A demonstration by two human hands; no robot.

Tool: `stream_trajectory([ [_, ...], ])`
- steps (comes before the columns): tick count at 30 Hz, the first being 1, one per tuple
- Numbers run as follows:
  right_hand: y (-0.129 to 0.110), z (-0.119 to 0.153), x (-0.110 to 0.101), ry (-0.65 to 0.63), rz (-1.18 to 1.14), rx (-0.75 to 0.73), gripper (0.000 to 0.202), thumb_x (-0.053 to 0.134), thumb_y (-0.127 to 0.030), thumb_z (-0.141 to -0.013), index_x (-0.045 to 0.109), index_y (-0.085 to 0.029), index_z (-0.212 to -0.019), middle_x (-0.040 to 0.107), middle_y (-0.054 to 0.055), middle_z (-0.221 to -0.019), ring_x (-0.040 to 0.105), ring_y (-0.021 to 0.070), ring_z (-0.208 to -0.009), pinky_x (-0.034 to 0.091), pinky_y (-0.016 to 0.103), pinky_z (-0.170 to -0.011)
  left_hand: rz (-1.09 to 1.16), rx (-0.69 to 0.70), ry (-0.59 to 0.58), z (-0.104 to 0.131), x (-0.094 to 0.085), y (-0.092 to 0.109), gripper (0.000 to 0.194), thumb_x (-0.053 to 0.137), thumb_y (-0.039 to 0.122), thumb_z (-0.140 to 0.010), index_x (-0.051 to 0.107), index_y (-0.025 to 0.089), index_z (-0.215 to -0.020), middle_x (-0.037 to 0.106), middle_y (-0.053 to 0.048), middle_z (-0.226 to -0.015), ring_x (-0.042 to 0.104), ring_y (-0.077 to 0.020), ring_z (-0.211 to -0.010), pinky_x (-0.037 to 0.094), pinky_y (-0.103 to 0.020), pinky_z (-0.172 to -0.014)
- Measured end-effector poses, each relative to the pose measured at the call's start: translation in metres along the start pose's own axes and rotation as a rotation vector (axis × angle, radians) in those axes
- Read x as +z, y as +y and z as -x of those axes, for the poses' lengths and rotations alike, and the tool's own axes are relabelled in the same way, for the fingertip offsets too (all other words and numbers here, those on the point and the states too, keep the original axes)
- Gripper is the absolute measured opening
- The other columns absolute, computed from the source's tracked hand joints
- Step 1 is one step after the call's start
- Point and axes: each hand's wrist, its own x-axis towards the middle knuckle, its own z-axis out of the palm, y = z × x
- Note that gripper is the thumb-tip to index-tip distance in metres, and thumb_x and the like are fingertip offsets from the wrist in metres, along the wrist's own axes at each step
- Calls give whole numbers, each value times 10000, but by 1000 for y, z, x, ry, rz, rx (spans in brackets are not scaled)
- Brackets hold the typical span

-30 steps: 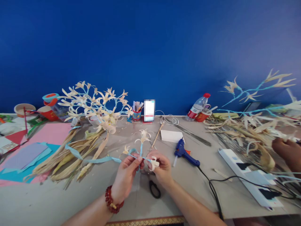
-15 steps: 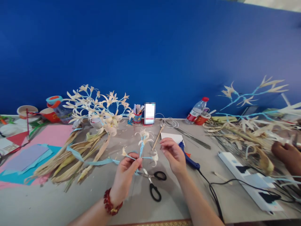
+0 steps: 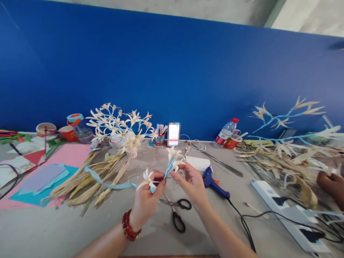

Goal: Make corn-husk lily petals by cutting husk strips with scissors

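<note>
My left hand [image 3: 150, 197] is closed, pinching the blue-wrapped stem of a small artificial flower sprig [image 3: 172, 154] with cream petals. One bloom [image 3: 146, 180] of the sprig rests over the left fingers. My right hand [image 3: 192, 184] also grips the sprig, thumb and fingers pinched at the right-hand branch close to its bloom. A light blue paper strip [image 3: 111, 185] runs from the left toward my left hand. Below the hands, black-handled scissors [image 3: 177, 218] lie on the grey table with their blades partly apart.
A blue glue gun [image 3: 219, 187] lies right of my hand, its cord passing a white power strip [image 3: 279, 211]. Dried husks [image 3: 88, 179] and a larger flower arrangement [image 3: 120, 125] stand left. Another person's hand [image 3: 329, 184] is among husks at far right.
My right hand has moved left from open air and closed on the sprig's right branch. That branch now sits nearer the main stem. The camera view has tilted upward slightly.
</note>
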Motion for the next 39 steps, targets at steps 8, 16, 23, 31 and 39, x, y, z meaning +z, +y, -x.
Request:
stream_trajectory([
  [8,3,-4,3,36,-156,81,76,654,-243,-792,589,-208,-775,605,9,-773,555,170,-751,421,257,-667,76,-96,-66,-12,12,-3,196,661,330,-768,718,160,-845,643,-39,-686,558,-159,-640,424,-222,-578],
  [16,10,-2,7,71,-181,106,85,689,-236,-756,609,-206,-747,615,9,-757,569,172,-748,436,255,-660,101,-68,-35,-10,15,-7,202,669,351,-750,723,156,-766,621,-32,-651,536,-154,-635,415,-220,-583],
  [23,12,1,7,82,-131,85,87,686,-250,-759,617,-206,-729,620,14,-737,576,181,-727,441,266,-666,89,-104,-33,-8,14,-15,237,646,392,-770,695,160,-762,582,-14,-611,490,-124,-548,387,-213,-518],
  [31,6,4,6,88,11,-126,46,639,-187,-767,648,-219,-734,626,34,-761,578,214,-785,427,393,-902,109,-83,-38,-8,13,-15,227,639,373,-785,670,155,-733,588,-11,-580,528,-133,-562,419,-221,-541],
  [39,4,6,6,61,127,-375,88,617,-145,-758,634,-228,-734,633,37,-750,582,206,-732,388,485,-967,119,-89,-46,-9,13,-18,217,643,357,-785,658,148,-730,618,-15,-622,538,-132,-578,437,-224,-566],
])
